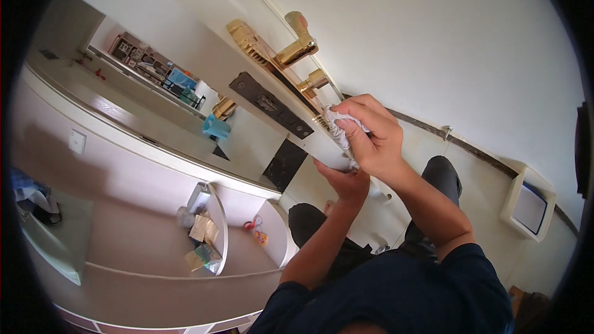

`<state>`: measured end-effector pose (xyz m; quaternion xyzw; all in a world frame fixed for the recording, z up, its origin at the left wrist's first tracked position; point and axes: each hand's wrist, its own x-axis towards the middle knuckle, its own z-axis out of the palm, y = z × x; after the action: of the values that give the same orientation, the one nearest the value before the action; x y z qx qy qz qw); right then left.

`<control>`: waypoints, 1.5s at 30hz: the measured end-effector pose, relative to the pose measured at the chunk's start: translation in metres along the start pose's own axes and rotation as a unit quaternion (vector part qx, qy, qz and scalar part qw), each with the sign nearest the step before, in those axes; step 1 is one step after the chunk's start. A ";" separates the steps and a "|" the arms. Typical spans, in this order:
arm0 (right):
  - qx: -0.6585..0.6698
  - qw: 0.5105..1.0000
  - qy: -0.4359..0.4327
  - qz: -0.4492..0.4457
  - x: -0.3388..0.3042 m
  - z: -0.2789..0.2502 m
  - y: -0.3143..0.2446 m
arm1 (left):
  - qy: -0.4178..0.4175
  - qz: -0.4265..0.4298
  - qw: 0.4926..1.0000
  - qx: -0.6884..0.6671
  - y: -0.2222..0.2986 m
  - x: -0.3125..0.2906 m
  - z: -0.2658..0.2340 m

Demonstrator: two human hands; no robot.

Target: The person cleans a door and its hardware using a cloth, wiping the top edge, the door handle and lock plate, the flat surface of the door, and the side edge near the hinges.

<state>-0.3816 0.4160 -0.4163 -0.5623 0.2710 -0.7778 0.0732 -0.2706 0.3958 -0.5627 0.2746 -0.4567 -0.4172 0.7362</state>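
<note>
A white door [327,150] stands edge-on in front of me, with a dark lock faceplate [270,105] set into its edge. On its right face is a gold handle plate [253,40] bearing a lever handle [299,48] and a small turn knob [314,80]. My right hand [377,135] is closed round a crumpled white cloth [337,125], pressed to the lower end of the gold plate. Just below it, my left hand [346,184] grips the door's edge, thumb on the near side; its other fingers are partly hidden.
White shelves [219,229] with small packets and red scissors [249,225] are at lower left. Beyond a sill lies another room with a light blue bin [216,127]. A white wall rises on the right; a cream tray [526,203] sits on the tiled floor by it.
</note>
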 end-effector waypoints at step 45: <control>0.139 0.980 0.009 0.144 0.029 0.024 0.019 | -0.016 0.157 0.954 0.257 0.010 -0.005 -0.001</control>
<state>-0.3732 0.3795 -0.3964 -0.4950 0.2385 -0.7942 0.2594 -0.2671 0.4057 -0.5574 0.3726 -0.5971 -0.1695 0.6899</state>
